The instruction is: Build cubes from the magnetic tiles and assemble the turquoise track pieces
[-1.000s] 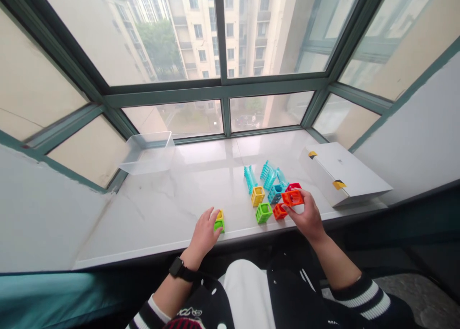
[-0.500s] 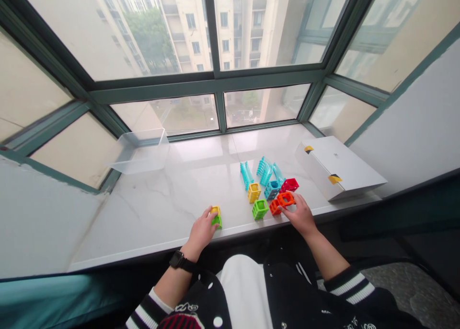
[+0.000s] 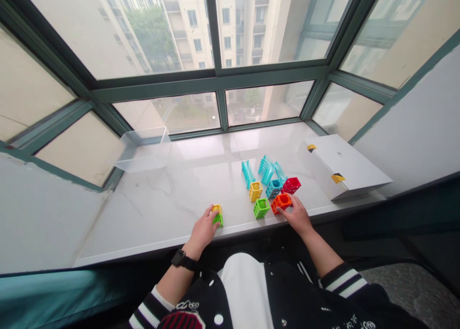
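The blocks (image 3: 279, 205) are red, orange, blue, green, yellow — the sill (image 3: 179, 185) white, grey-veined — the cuffs (image 3: 343, 280) black, white-striped.

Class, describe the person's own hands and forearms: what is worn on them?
Both the left hand and the right hand are ungloved. On the left wrist is a black watch with a dark, squarish face and black strap. The left sleeve and right sleeve are dark, with white stripes around their cuffs.

Blocks (image 3: 261, 208) lie on the sill (image 3: 161, 209) between a tub (image 3: 143, 163), left, and perhaps a box (image 3: 347, 163), right.
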Available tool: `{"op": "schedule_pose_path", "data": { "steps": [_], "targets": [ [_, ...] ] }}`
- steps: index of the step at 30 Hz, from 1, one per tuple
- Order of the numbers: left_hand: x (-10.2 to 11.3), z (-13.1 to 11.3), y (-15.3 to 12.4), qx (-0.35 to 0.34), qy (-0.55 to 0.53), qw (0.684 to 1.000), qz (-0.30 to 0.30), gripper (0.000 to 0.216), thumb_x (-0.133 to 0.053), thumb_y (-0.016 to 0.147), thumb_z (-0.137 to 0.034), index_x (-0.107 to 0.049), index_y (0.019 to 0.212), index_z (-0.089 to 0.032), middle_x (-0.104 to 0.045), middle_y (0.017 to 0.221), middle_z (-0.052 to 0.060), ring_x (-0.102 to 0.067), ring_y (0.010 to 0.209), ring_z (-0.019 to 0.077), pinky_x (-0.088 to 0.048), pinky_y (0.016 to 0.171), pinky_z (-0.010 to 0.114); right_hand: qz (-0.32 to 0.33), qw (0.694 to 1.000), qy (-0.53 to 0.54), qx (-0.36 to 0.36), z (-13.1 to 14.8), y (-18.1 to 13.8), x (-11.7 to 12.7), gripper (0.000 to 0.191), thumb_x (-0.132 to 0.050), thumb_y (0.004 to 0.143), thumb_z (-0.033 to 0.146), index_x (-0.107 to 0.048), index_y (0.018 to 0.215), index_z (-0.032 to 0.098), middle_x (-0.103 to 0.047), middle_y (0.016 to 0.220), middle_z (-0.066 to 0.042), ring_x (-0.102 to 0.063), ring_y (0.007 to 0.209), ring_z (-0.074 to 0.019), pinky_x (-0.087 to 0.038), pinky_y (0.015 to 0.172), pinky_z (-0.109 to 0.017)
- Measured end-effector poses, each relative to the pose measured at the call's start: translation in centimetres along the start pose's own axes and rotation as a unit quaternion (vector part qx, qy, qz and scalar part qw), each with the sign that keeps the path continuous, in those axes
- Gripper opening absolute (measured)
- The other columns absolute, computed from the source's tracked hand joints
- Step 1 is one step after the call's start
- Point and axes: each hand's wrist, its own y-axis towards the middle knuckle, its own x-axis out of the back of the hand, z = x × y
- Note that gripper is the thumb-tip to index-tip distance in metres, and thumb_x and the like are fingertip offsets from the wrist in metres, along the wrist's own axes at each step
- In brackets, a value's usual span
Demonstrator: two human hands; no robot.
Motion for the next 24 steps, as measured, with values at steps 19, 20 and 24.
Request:
{"op": "schedule_pose_path", "data": {
  "steps": [19, 20, 24],
  "targets": [
    [0.06, -0.27, 0.0, 0.023, 0.078, 0.996, 0.042, 0.043, -0.062, 0.097, -0.022, -0.06, 0.14, -0.026, -0.033, 0.172, 0.01, -0.065, 0.131, 0.0332, -0.054, 0.107, 0.048, 0.013, 1.0, 0.014, -0.013, -0.32, -0.3, -0.35, 0.07, -0.073, 0.086, 0.06, -0.057, 0.142, 0.022, -0.065, 0.134, -0.015, -0.067, 0.116, -0.0319, -0.062, 0.09, -0.046],
    [0.06, -0.3, 0.0, 0.025, 0.079, 0.996, 0.043, 0.043, -0.062, 0.097, -0.022, -0.06, 0.14, -0.027, -0.033, 0.173, 0.01, -0.065, 0.131, 0.033, -0.054, 0.107, 0.048, 0.01, 1.0, 0.013, -0.013, -0.32, -0.33, -0.4, 0.07, -0.072, 0.086, 0.06, -0.057, 0.143, 0.022, -0.065, 0.134, -0.015, -0.067, 0.116, -0.0319, -0.062, 0.09, -0.046],
    [0.1, -0.38, -0.02, 0.029, 0.08, 0.995, 0.043, 0.043, -0.062, 0.097, -0.023, -0.061, 0.139, -0.028, -0.034, 0.172, 0.009, -0.066, 0.13, 0.0327, -0.055, 0.105, 0.047, 0.005, 1.0, 0.001, -0.01, -0.45, -0.45, -0.59, 0.07, -0.071, 0.086, 0.06, -0.056, 0.144, 0.023, -0.064, 0.135, -0.015, -0.065, 0.12, -0.0334, -0.062, 0.091, -0.047]
  ]
}}
